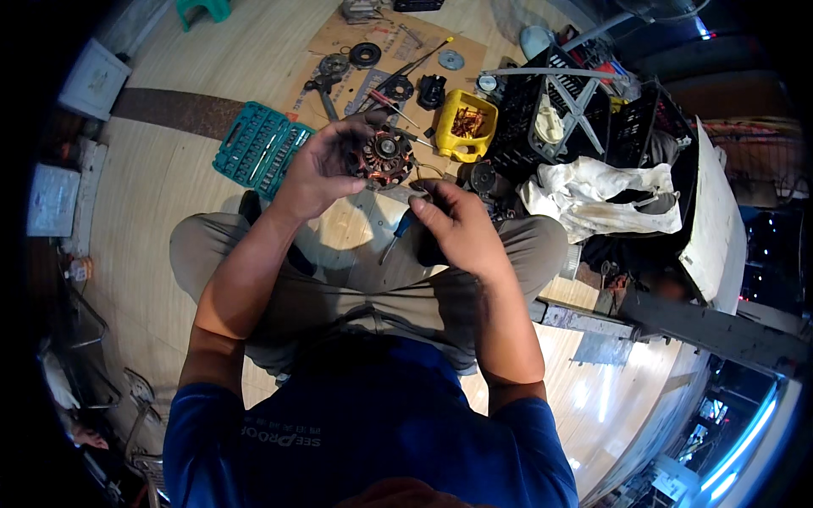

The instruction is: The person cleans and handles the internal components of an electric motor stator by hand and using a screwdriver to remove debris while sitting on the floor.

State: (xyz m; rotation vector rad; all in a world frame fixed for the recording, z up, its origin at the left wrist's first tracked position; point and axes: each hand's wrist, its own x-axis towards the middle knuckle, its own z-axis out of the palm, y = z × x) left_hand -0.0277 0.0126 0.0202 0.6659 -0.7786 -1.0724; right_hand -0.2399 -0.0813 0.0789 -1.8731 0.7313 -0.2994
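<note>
My left hand [326, 169] is wrapped round the left side of a round stator [385, 151] with copper windings and a hub in its middle. Its thumb presses along the near rim. At the right of the stator, my right hand [457, 222] is closed, thumb against fingers. A thin curved piece [428, 167] shows at its fingertips; whether it is a wire or a tool I cannot tell. Just below the right thumb is a screwdriver [405, 223] with a blue handle, its shaft slanting down to the left. It looks to be on the floor.
A green socket set case [254, 148] lies open at left. Cardboard [339, 42] ahead carries a hammer [326, 97], a black ring [365, 56] and a red-handled screwdriver [381, 98]. At right are a yellow cut-open jug [468, 151] with copper-coloured pieces, black crates [517, 118] and white cloth [593, 199].
</note>
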